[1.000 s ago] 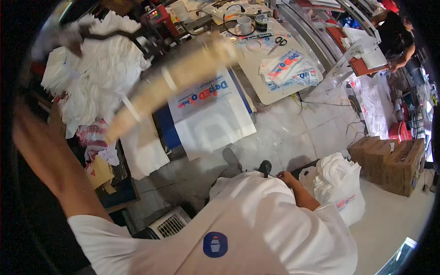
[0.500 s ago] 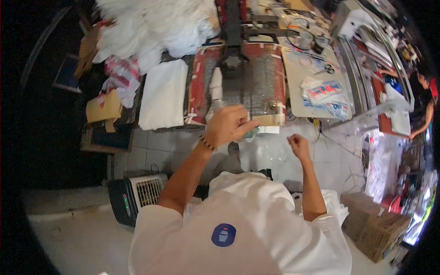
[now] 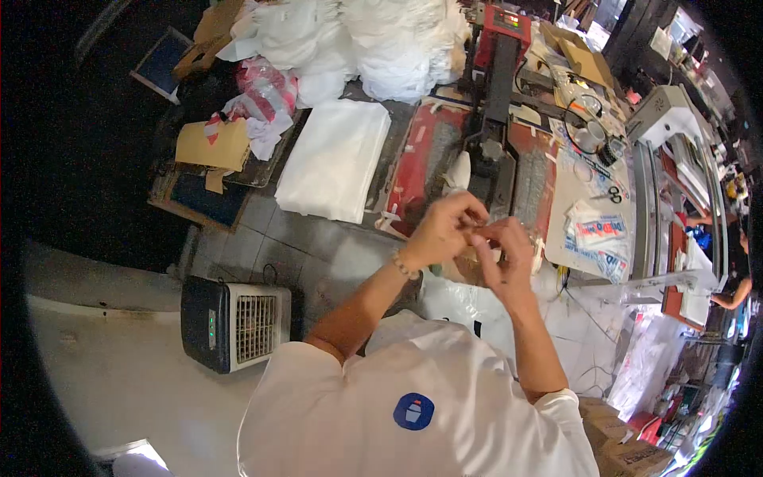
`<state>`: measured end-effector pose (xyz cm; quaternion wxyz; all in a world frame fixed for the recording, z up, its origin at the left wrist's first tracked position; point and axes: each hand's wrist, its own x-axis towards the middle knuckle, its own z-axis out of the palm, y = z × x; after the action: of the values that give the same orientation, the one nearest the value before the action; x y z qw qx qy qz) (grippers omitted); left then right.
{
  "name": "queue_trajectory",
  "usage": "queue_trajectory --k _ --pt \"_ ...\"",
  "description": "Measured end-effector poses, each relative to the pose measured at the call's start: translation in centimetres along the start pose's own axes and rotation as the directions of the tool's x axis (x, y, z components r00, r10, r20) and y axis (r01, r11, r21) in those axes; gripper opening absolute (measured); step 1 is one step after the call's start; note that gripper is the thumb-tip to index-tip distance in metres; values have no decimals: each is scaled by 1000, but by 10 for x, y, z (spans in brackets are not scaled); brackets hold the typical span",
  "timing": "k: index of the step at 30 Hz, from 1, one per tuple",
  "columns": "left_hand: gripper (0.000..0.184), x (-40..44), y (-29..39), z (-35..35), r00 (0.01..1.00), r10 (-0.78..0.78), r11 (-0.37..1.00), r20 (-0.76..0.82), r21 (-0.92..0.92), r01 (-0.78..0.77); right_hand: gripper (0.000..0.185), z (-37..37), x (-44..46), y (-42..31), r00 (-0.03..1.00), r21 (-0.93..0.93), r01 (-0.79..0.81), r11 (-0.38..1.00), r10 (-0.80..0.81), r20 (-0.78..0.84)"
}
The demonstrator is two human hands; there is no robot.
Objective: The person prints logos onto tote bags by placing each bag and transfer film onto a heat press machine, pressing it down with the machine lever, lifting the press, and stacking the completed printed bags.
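My left hand [image 3: 435, 234], with a beaded bracelet at the wrist, and my right hand [image 3: 513, 258] meet in front of my chest. Fingers on both are bent into a pinch and touch or nearly touch; anything between them is too small to make out. Just beyond them stands a press-like machine [image 3: 501, 95] with a dark arm over a flat bed [image 3: 429, 143] edged in worn red. Left of the bed lies a neat stack of folded white material [image 3: 334, 159]. A pale, narrow object [image 3: 457, 171] rests on the bed, partly hidden by my left hand.
White cloth [image 3: 381, 48] is heaped at the back. To the right, a board [image 3: 568, 238] holds printed plastic wrappers [image 3: 600, 230], scissors [image 3: 612, 195] and tape rolls. An air cooler [image 3: 238, 326] stands at lower left. Another person's arm [image 3: 733, 294] shows at far right.
My right hand has come up and across to my left hand, and their fingers now meet. The view has turned, shifting the bench rightward and showing more cloth at the back.
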<state>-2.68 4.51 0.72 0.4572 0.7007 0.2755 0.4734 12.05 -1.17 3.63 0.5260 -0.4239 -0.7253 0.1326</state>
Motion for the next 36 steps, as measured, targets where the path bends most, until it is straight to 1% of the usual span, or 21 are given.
queue_trajectory --k 1,2,4,6,7,8,10,11,12,14,15,16,18,22,23,26,28,30,31,34,36 --pt "10 6 -10 -14 996 -63 998 -68 -6 63 16 10 -6 -1 986 26 -153 988 151 70" --pt "12 14 -16 -28 983 -126 992 -133 -18 125 16 12 -5 -1 986 23 -152 988 150 72" --pt "14 35 -27 -51 973 -157 986 -169 26 163 22 15 2 0 920 -187 -123 975 183 348" --pt "21 54 -38 -63 947 -252 952 -197 123 279 24 22 2 2 918 -221 -126 967 198 344" --pt "31 63 -47 -65 946 -278 939 -170 161 305 25 22 5 1 896 -226 -145 963 224 383" --pt "31 73 -61 -63 949 -275 942 -154 152 298 26 21 7 1 873 -235 -165 958 253 417" --pt "45 95 -81 -54 968 -196 945 -156 235 229 28 21 8 1 888 -243 -159 957 246 388" --pt "59 105 -86 -49 945 -305 927 -121 187 324 28 20 8 1 883 -239 -166 957 252 396" --pt "59 114 -89 -43 949 -301 933 -96 178 314 29 20 8 1 878 -236 -174 956 259 403" --pt "66 129 -93 -33 963 -245 906 -112 327 269 29 19 7 2 881 -297 -161 941 273 387" --pt "71 136 -106 -28 959 -265 908 -96 310 282 30 19 5 3 880 -283 -157 946 264 395" --pt "71 140 -107 -25 963 -260 913 -71 305 270 30 19 4 4 880 -268 -152 951 254 402" --pt "70 143 -108 -23 919 -382 877 -100 274 394 31 16 6 1 878 -293 -182 939 289 383" --pt "71 138 -106 -22 910 -398 896 -111 165 412 34 15 4 1 859 -273 -232 934 328 393" --pt "71 138 -89 -22 905 -404 853 -131 304 425 34 15 4 3 859 -266 -214 940 311 406" --pt "71 137 -78 -24 894 -434 836 -109 322 445 32 13 3 6 861 -257 -179 950 277 426" --pt "71 135 -91 -23 905 -411 841 -114 337 424 30 13 3 6 861 -250 -163 955 261 436" --pt "69 134 -98 -22 927 -353 893 -129 248 375 35 13 4 4 864 -228 -177 957 262 430" --pt "65 135 -82 -23 924 -363 873 -120 303 382 35 13 5 4 868 -233 -171 958 258 424" --pt "62 134 -80 -22 916 -383 878 -117 261 400 35 11 6 3 870 -216 -174 961 253 423" --pt "61 133 -82 -21 929 -346 888 -128 274 368 31 10 4 6 851 -201 -167 965 244 464"
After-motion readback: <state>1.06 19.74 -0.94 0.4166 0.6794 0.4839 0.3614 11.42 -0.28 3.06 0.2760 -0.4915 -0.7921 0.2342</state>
